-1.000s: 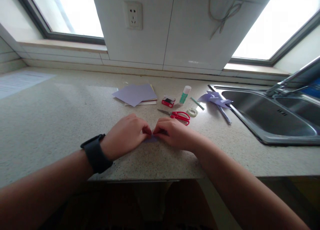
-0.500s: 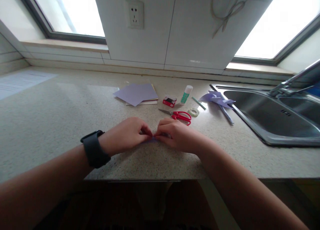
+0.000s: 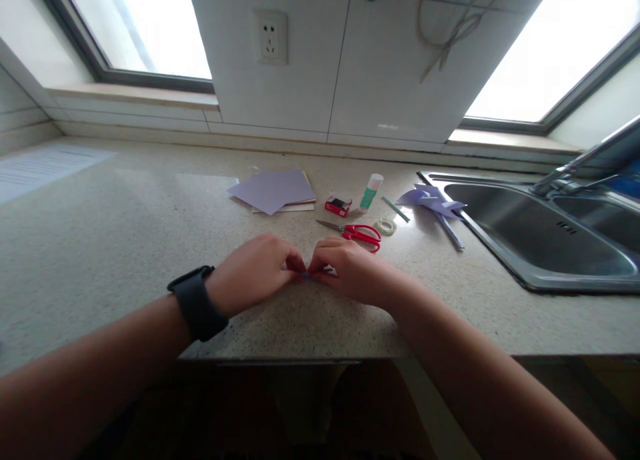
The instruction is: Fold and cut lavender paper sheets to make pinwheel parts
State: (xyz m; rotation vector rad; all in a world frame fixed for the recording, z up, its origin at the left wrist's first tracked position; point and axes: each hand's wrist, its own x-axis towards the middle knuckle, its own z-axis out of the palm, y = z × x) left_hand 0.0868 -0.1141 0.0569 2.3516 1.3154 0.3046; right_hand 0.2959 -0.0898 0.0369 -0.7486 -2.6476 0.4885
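Note:
Near the counter's front edge, my left hand (image 3: 260,270) and my right hand (image 3: 345,267) meet with their fingertips almost touching. Both are closed in a pinch on a small piece of purple paper (image 3: 307,275). Most of that paper is hidden by the fingers, so its shape cannot be made out. Just beyond my right hand lie red-handled scissors (image 3: 361,235), with a roll of clear tape (image 3: 386,227) beside them. Behind the scissors are a small red and black box (image 3: 339,205) and a glue stick (image 3: 371,192) with a white cap.
A stack of purple paper sheets (image 3: 273,190) lies at the back. To the right, a purple paper pinwheel (image 3: 433,201) on a stick rests against the rim of the steel sink (image 3: 520,280). A thin green stick (image 3: 396,209) lies between. A printed sheet (image 3: 50,167) is far left.
Less of the purple paper shows between my fingertips now. Both hands stay pinched in nearly the same spot, and the view has tilted slightly.

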